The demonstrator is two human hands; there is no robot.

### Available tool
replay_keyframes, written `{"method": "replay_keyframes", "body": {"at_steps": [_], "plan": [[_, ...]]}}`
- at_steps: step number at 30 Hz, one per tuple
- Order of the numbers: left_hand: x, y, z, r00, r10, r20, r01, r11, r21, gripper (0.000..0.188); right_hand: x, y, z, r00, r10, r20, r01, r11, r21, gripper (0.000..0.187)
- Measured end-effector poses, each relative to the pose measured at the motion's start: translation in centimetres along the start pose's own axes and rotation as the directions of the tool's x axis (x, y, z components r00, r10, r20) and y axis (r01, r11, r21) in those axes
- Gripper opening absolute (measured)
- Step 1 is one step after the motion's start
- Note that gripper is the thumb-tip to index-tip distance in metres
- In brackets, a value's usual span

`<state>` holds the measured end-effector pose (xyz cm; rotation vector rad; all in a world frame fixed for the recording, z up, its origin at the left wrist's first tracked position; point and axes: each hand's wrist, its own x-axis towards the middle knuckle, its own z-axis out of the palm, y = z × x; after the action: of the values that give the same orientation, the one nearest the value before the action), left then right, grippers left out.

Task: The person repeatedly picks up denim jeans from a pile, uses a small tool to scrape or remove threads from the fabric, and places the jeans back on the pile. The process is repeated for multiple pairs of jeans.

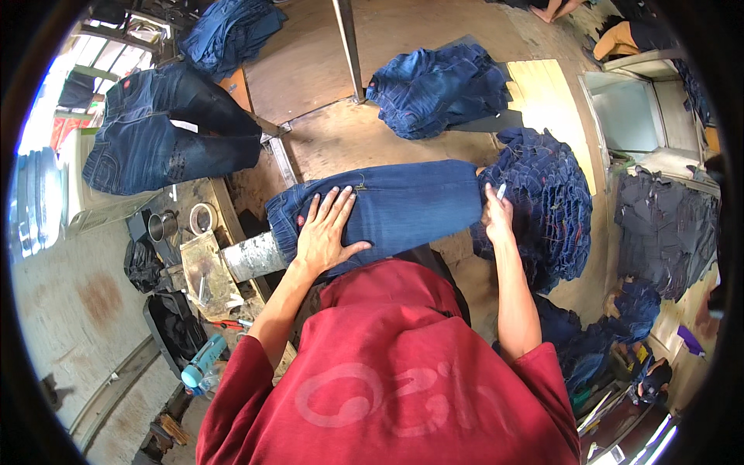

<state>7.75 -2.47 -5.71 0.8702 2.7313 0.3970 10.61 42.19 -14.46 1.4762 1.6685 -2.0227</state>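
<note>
A pair of blue denim trousers lies stretched from left to right in front of me, pulled over a pale, worn cylinder that shows at the left end. My left hand rests flat on the denim near that end, fingers spread, holding nothing. Loose threads hang on the cloth just beyond its fingertips. At the right end of the denim, my right hand is closed around a short white pen-like stick. Whether its fingers also grip the hem is hard to make out.
Stacked denim pieces rise close beside my right hand. A denim heap lies beyond, and dark jeans hang at the far left. A tape roll, metal cup and turquoise bottle are on the left. A metal post stands ahead.
</note>
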Motion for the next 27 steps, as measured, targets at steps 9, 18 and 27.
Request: {"method": "replay_keyframes", "body": {"at_steps": [9, 18, 27], "plan": [[-0.6, -1.0, -0.6, 0.997, 0.056, -0.061, -0.058, 0.998, -0.03, 0.065, 1.9, -2.2, 0.2, 0.971, -0.238, 0.0, 0.215, 0.879, -0.427, 0.031], [4.2, 2.1, 0.5, 0.97, -0.05, -0.239, -0.003, 0.976, -0.218, 0.066, 6.6, -9.1, 4.2, 0.711, -0.702, 0.038, 0.458, 0.422, -0.783, 0.053], [11.8, -4.3, 0.7, 0.999, -0.019, -0.026, 0.011, 0.963, -0.271, 0.041, -16.4, -1.7, 15.4, 0.615, -0.667, 0.42, 0.769, 0.391, -0.505, 0.034]]}}
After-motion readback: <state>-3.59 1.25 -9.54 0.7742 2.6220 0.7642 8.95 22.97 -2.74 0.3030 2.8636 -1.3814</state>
